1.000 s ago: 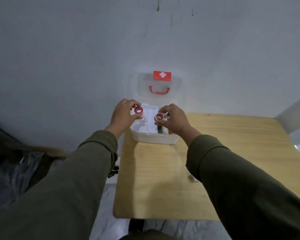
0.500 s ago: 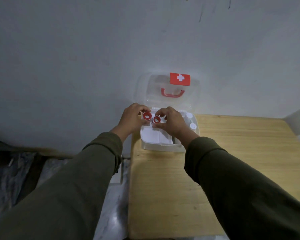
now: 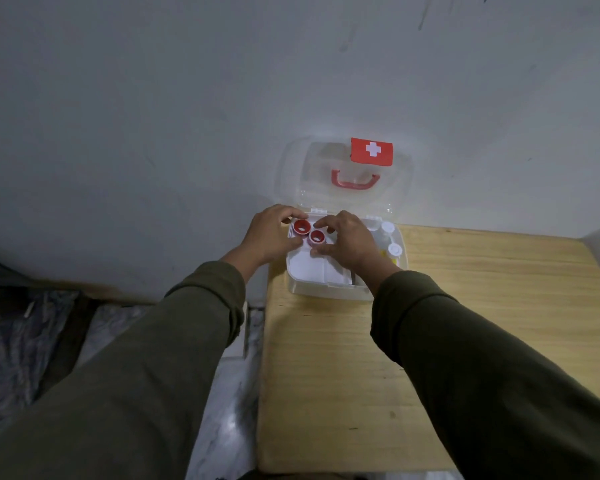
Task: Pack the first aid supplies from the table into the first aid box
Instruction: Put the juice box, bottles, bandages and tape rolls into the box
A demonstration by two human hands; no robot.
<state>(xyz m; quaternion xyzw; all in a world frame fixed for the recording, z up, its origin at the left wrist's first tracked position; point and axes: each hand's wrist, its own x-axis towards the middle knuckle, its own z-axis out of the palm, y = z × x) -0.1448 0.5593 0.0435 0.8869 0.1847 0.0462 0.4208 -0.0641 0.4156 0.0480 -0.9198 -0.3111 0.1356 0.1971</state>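
A clear plastic first aid box (image 3: 326,292) stands open at the table's far left corner, its lid (image 3: 347,174) with red cross sticker and red handle leaning against the wall. My left hand (image 3: 271,235) pinches one red-cored tape roll (image 3: 301,227) over the box's back left. My right hand (image 3: 349,242) pinches a second red-cored tape roll (image 3: 316,237) just beside it. Both rolls sit low over white packets (image 3: 312,268) inside the box. Small white-capped bottles (image 3: 388,237) stand along the box's right side.
The wooden table (image 3: 465,323) stretches right and toward me, its left edge just beside the box. A grey wall rises right behind the lid. Dark cloth (image 3: 25,327) and marbled floor lie off to the left below the table.
Both hands have brought the two tape rolls together and lowered them toward the back left of the box. The camera view has shifted, so the box now appears further right.
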